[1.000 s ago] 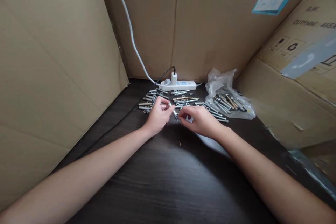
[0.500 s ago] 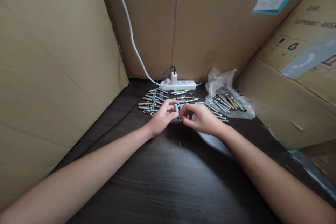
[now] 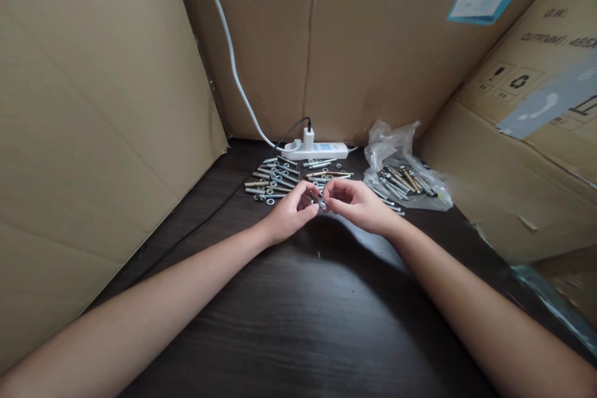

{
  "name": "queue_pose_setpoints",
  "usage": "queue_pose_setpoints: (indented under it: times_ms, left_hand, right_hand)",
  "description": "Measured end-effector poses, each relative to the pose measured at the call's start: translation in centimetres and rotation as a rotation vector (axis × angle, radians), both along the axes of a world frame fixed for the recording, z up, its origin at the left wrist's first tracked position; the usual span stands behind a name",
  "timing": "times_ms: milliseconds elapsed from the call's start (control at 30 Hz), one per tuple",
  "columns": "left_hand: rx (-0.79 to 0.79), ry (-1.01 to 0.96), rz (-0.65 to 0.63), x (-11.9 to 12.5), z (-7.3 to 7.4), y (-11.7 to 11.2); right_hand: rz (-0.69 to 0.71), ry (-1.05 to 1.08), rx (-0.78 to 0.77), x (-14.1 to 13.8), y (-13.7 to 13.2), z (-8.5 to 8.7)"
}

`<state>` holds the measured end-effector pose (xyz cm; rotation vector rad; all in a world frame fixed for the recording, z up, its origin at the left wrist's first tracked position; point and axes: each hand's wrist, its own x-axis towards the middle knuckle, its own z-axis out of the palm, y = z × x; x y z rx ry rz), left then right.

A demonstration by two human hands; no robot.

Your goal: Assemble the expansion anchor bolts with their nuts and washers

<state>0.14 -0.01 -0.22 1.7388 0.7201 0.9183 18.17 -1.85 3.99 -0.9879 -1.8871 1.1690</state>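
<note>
My left hand (image 3: 295, 210) is closed around a silver expansion bolt (image 3: 321, 204), its thumb along the near side. Most of the bolt is hidden by the fingers; one end shows between the two hands. My right hand (image 3: 354, 204) pinches at that end with thumb and fingertips. Whether a small nut or washer is also in the right fingers, I cannot tell. Just beyond the hands lie several metal bolts (image 3: 280, 177) in loose rows, with washers (image 3: 270, 201) among them.
A white power strip (image 3: 326, 150) with a plugged-in charger stands behind the bolts. To the right lies a clear plastic bag (image 3: 392, 143) with more bolts inside. Cardboard boxes (image 3: 261, 43) wall in the dark table (image 3: 298, 311). A black cable (image 3: 200, 227) crosses on the left.
The bolt has turned from nearly upright to lying flatter, one end towards me. My right hand has risen slightly and its fingertips have closed in on the bolt's end.
</note>
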Motion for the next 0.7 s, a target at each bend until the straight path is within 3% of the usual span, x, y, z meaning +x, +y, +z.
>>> queue_pose_setpoints:
  times_ms: [300,433,533,700]
  left_hand:
    - [-0.08,-0.059,0.06,-0.1,0.8,0.0]
    - [-0.241,-0.164,0.073,-0.3,0.8,0.5]
    - [-0.343,-0.246,0.061,-0.4,0.7,0.7]
    - [-0.354,-0.251,0.023,-0.4,0.9,0.7]
  right_hand:
    - [-0.1,-0.022,0.063,0.1,0.5,-0.3]
    - [-0.241,-0.379,0.26,0.9,1.2,-1.4]
    - [-0.269,-0.703,0.402,1.2,1.4,-2.3]
    - [-0.23,-0.903,0.496,1.0,1.0,-2.6]
